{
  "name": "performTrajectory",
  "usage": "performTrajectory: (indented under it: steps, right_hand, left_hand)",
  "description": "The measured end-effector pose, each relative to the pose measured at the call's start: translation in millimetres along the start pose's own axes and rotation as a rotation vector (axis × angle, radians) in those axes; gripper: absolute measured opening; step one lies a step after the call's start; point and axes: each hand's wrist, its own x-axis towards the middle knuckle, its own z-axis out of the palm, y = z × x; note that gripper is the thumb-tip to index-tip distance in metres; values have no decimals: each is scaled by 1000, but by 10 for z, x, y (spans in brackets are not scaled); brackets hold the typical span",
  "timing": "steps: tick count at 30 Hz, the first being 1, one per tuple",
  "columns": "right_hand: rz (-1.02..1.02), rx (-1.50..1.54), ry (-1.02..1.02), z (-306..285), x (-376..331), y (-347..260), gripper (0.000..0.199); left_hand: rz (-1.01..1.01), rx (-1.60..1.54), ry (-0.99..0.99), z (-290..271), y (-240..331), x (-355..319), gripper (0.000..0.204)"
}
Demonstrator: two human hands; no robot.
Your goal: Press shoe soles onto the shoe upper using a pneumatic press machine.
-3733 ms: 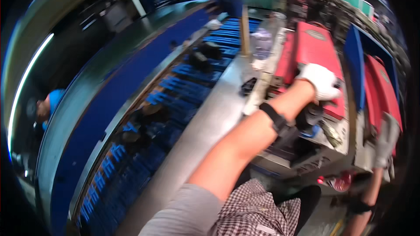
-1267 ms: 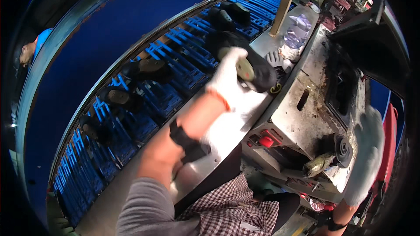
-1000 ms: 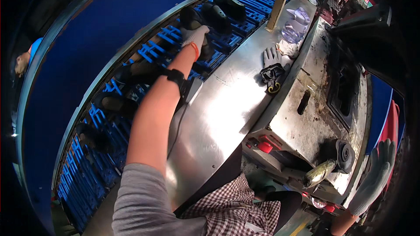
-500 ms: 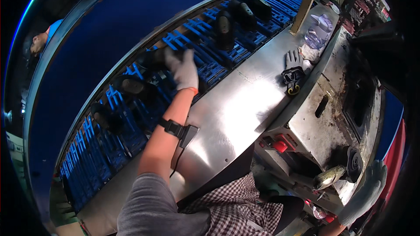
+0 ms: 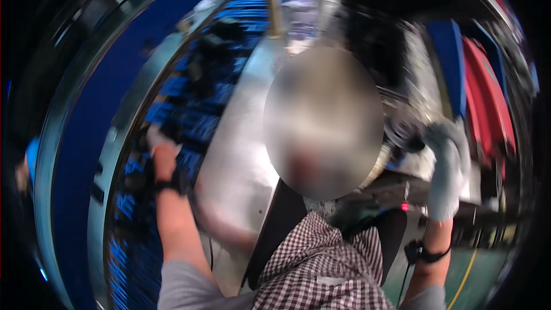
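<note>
- Head view, blurred: your gloved left hand [image 5: 159, 144] reaches onto the ribbed blue belt [image 5: 189, 115]; whether it grips anything, you cannot tell.
- Your right hand [image 5: 446, 155], in a pale fabric glove, curls against a round dark part [image 5: 404, 135] just left of it.
- A smooth steel counter [image 5: 238, 155] lies between your hands.

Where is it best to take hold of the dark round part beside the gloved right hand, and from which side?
Probably by its rim, coming from the right, where the right hand lies: the dark round part looks open there, and the machine closes its far side. Blur hides finer detail.
</note>
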Motion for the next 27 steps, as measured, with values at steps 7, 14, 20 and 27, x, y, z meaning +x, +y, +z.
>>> performTrajectory:
  steps: [7, 14, 20, 27]
  right_hand:
    - [25, -16, -179, 183, 173, -447, 32]
    - [110, 57, -751, 879, 560, -522, 70]
    - [465, 471, -606, 599, 782, -553, 109]
    - [567, 268, -297, 119, 1732, -7, 48]
  left_hand:
    - [162, 327, 481, 1792, -2029, -73, 67]
    - [-181, 256, -29, 2978, -3006, -138, 75]
    - [-361, 480, -384, 3747, -4123, 315, 53]
    - [27, 1481, -706, 4329, -4494, 749, 83]
